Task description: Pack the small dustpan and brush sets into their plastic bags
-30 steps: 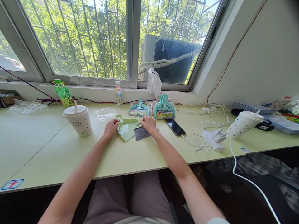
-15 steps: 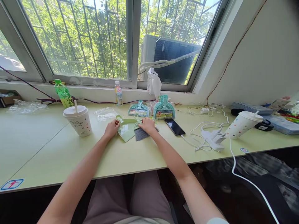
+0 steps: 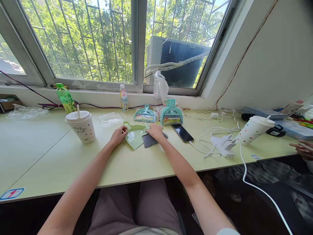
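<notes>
A small light-green dustpan (image 3: 134,136) lies on the pale green table. At its left edge my left hand (image 3: 119,134) is closed, fingertips pinching the rim. Just right of the pan is a small green hand brush (image 3: 150,141) with grey bristles. My right hand (image 3: 156,131) wraps over the brush's body and hides part of it; the bristles point toward me. Behind my hands, a packaged blue brush-and-dustpan set (image 3: 145,114) and a stack of teal dustpan sets (image 3: 171,113) lie on the table.
A black phone (image 3: 182,133) on a cable lies to the right, before a white power strip (image 3: 223,147) and a tilted paper cup (image 3: 255,130). Another cup (image 3: 81,127) stands left. Bottles (image 3: 124,98) line the window side. Another person's hand (image 3: 304,148) shows far right.
The dustpan and brush have shifted slightly to the right, with my hands still on them. Another person's hand has come into view at the right edge.
</notes>
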Motion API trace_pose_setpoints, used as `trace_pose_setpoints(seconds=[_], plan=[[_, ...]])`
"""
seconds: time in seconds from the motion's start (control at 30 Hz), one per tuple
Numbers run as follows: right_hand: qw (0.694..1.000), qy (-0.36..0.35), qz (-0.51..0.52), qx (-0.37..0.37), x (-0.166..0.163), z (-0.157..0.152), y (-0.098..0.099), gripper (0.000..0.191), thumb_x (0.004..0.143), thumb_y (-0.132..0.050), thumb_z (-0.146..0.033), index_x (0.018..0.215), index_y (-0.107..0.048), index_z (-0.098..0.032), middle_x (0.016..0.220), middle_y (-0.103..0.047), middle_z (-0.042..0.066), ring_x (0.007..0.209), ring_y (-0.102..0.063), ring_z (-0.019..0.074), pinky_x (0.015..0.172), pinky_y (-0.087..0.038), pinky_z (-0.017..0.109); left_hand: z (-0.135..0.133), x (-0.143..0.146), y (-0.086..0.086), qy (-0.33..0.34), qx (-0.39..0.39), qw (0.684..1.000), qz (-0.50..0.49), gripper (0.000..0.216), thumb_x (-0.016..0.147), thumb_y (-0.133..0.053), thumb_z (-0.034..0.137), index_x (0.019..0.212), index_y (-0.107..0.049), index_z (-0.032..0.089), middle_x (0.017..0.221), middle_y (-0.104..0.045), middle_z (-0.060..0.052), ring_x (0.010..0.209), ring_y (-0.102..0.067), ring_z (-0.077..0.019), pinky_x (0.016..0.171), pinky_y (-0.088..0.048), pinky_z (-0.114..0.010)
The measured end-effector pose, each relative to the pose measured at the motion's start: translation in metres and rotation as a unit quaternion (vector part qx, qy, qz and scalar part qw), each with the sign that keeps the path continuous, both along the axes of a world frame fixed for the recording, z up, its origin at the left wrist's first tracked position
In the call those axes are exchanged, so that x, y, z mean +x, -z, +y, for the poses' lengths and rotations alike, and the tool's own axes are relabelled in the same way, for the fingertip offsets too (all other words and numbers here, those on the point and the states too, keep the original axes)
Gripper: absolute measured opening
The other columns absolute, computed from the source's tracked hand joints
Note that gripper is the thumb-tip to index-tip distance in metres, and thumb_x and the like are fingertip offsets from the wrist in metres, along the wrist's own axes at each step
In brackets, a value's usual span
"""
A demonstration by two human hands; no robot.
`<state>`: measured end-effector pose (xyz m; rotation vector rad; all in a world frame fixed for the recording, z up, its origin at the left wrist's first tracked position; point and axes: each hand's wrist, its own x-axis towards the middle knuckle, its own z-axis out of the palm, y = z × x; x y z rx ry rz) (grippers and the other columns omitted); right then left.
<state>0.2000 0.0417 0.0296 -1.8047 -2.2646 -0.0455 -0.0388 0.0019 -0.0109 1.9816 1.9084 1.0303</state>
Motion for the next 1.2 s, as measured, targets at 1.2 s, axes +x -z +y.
trace_pose_setpoints(seconds=[1.2], plan=[[0.939,-0.282,0.196,-0.027,-0.026,-0.019,0.006,0.023,0.087,-0.059,-0.043,0.089,-0.062,-0.020,0.098,-0.066,0.000,0.090,-0.059,0.0140,0.075,-0.039,0.023,-0.020,0.007,-0.018,0.127,0.191,0.937,0.264,0.032,0.089,-0.046,0.012,0.110,-0.067,0.022,0.116,-0.067,-0.009,0.110,-0.060,-0.0240,0.098,-0.043,-0.041]])
